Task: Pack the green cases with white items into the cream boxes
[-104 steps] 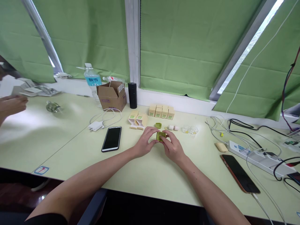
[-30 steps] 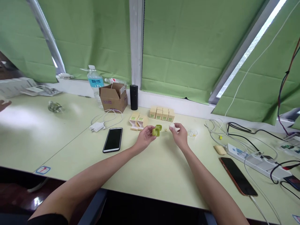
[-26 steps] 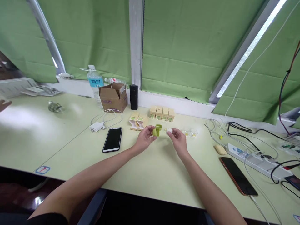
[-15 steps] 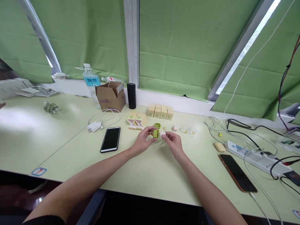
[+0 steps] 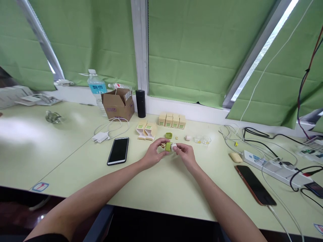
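My left hand (image 5: 152, 155) grips a small green case (image 5: 168, 147) with a golden ring at its left side. My right hand (image 5: 187, 155) pinches a small white rounded piece (image 5: 173, 146), which sits partly inside the case's right-hand opening. Just beyond the fingers, an open green shell (image 5: 169, 135) rests on the table beside a tiny yellow-green bit (image 5: 176, 137). To their right are a pale pink rounded piece (image 5: 187, 137) and clear plastic containers (image 5: 202, 139) with small yellow items inside.
Several small cream boxes (image 5: 172, 120) stand at the back near opened cartons (image 5: 146, 130). A black phone (image 5: 118, 151) lies left. On the right are another phone (image 5: 255, 185), a power strip (image 5: 272, 169) and tangled cables. A brown box (image 5: 118, 106) and a black bottle (image 5: 140, 103) stand behind.
The white piece has moved left, deeper into the green case, and less of it shows. My hands have come slightly closer together. The camera view has shifted a little.
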Demonstrator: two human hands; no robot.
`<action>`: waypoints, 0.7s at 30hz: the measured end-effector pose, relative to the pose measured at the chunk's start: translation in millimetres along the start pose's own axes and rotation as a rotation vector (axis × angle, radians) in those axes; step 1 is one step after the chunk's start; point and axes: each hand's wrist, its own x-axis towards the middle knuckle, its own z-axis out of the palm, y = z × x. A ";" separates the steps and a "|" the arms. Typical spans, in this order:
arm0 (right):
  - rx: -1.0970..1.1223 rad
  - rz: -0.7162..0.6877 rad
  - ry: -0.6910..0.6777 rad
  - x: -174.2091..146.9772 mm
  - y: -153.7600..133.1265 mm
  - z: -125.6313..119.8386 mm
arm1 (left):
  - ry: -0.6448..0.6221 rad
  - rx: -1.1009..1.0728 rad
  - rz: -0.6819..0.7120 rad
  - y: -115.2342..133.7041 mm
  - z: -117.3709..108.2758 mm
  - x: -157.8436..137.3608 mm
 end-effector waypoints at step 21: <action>0.091 0.076 -0.042 1.3 -3.3 1.8 | -0.019 0.207 0.105 6.0 2.0 -2.3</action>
